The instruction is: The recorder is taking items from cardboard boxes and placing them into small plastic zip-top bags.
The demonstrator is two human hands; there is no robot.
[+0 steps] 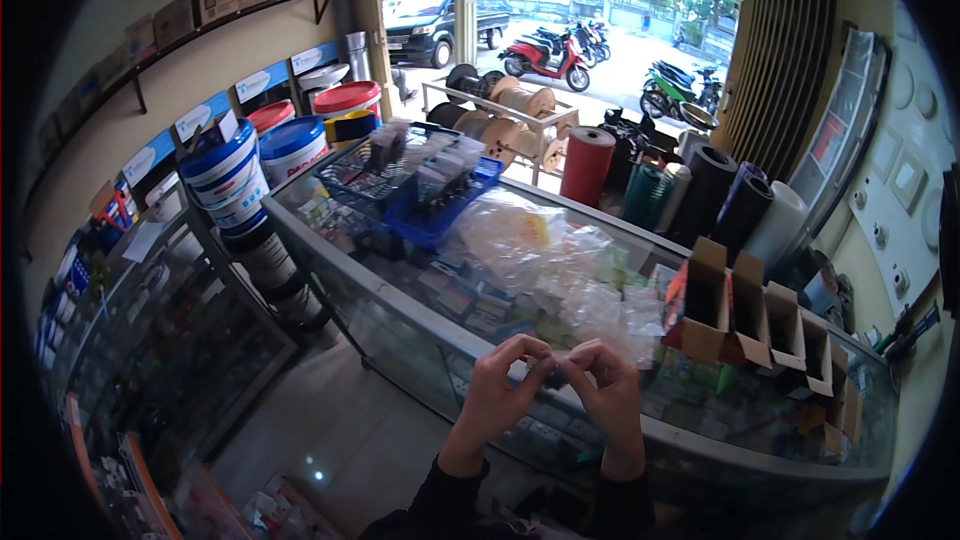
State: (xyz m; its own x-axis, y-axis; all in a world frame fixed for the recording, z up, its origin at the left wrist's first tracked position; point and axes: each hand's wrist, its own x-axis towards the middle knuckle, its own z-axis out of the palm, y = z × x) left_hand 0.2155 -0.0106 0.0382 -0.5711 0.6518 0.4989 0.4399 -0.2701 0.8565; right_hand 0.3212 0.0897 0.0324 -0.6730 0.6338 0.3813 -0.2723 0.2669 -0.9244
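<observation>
My left hand (504, 386) and my right hand (606, 388) meet above the near edge of a glass display counter (420, 315). Thumbs and fingertips of both pinch a small dark item (556, 377); its kind cannot be told, since the fingers cover most of it. Just beyond the hands, clear plastic bags (517, 236) lie heaped on the glass. To their left stands a blue plastic basket (431, 229) with small packets in it. Right of the hands, several opened cardboard boxes (705, 300) stand in a row.
A dark wire basket (352, 180) holds packets at the counter's far left. Paint pails (225, 172) are stacked beyond that end. Behind the counter stand a red roll (587, 165) and a rack of cable spools (517, 109). Another glass case (247, 375) is at left.
</observation>
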